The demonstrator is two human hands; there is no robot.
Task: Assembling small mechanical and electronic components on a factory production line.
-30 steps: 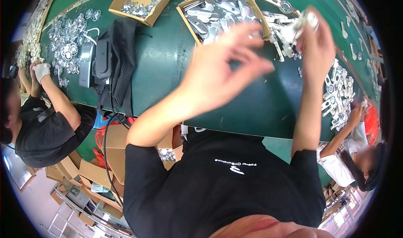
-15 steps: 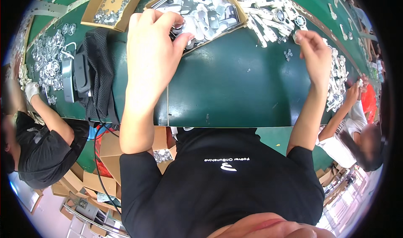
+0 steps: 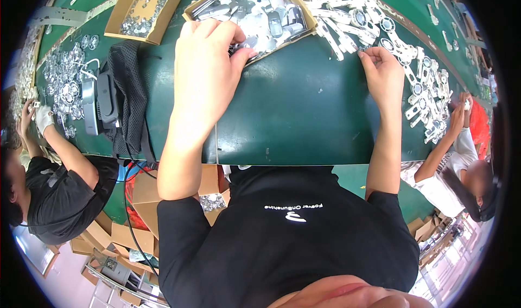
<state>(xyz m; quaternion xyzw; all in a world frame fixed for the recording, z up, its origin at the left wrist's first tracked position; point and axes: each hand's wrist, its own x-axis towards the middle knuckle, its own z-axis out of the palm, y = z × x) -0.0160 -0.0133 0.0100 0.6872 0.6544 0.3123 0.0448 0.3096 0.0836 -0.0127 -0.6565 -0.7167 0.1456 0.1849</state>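
While left hand (image 3: 209,58) is touching silvery twelve-o'clock pieces (image 3: 275,23), right hand (image 3: 384,79) at two, grips unclear, singling is likely helping

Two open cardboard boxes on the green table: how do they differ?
The left box holds small silvery pieces; the right box holds larger, elongated pieces. The left box shows some bare bottom, while the right box looks heaped. Both are open, brown cardboard.

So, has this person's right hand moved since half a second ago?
Yes: the right hand has shifted to the person's left, closer to the cardboard box of silvery parts.
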